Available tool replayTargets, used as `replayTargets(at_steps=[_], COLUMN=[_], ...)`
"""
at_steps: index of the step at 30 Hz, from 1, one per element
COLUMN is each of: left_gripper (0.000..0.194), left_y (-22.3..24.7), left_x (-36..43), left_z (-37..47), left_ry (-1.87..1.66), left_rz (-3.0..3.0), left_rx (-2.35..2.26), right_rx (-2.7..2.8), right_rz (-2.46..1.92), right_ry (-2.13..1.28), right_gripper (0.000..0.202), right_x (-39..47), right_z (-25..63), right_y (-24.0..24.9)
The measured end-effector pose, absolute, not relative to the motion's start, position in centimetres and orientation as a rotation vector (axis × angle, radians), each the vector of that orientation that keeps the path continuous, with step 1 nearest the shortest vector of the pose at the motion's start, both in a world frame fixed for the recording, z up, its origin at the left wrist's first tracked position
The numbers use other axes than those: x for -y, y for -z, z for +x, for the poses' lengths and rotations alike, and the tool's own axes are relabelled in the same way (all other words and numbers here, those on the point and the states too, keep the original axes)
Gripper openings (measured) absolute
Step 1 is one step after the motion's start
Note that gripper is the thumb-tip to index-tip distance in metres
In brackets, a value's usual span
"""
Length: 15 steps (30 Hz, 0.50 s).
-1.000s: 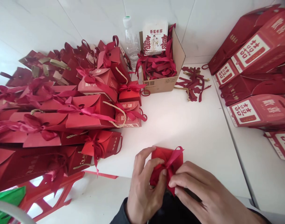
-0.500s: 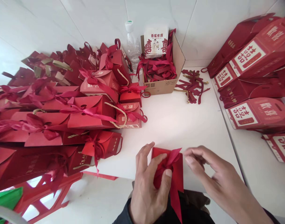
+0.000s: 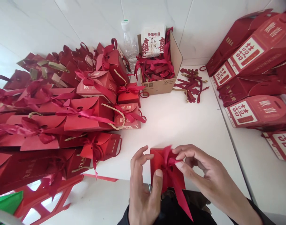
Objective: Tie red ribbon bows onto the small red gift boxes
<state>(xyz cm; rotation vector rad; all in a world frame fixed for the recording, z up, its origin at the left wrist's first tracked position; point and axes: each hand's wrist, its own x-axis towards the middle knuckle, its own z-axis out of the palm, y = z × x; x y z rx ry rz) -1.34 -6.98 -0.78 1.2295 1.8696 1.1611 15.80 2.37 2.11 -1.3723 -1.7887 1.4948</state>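
Note:
A small red box (image 3: pixel 157 161) stands at the table's front edge, with a crimson ribbon (image 3: pixel 178 190) tied in a bow on its top and one long tail hanging over the front. My left hand (image 3: pixel 145 184) is at the box's left side, fingers apart, the thumb against the ribbon near the knot. From the right, my right hand (image 3: pixel 201 172) pinches a loop of the ribbon between thumb and fingertips. The underside of the box is hidden.
Many ribboned red boxes (image 3: pixel 84 115) crowd the left. A cardboard box (image 3: pixel 159 87) of ribbons and cards, a plastic bottle (image 3: pixel 130 47) and loose straps (image 3: pixel 192 84) are at the back. Large red boxes (image 3: pixel 264 111) line the right.
My right hand has moved left onto the ribbon and taken hold of it. The left hand's fingers have lifted off the bow and spread. The ribbon loops now stand more upright.

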Motion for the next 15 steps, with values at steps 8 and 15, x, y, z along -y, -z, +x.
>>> replayTargets(at_steps=[8, 15], left_gripper=[0.055, 0.051], left_y=[0.7, 0.9], left_x=[5.1, 4.8], left_z=[0.1, 0.3], left_ry=[-1.083, -1.124], left_rz=[1.333, 1.235], left_rx=[-1.844, -1.859], right_rx=[1.583, 1.522], right_rz=[-1.410, -1.504], right_ry=[-1.683, -1.672], right_gripper=[0.030, 0.034], right_x=[-2.8, -2.9], right_z=[14.8, 14.3], right_y=[-1.5, -1.5])
